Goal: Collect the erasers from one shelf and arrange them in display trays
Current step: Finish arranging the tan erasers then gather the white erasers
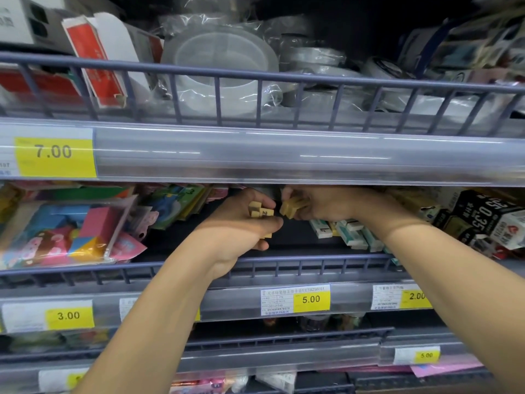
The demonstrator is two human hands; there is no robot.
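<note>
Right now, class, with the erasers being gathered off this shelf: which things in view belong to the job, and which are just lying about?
Belong to the job:
- tan erasers in the left hand
- tan erasers in the right hand
- white sleeved erasers on the shelf

Just lying about:
- tape rolls above
- red box
- colourful packets
- price tag 5.00
</note>
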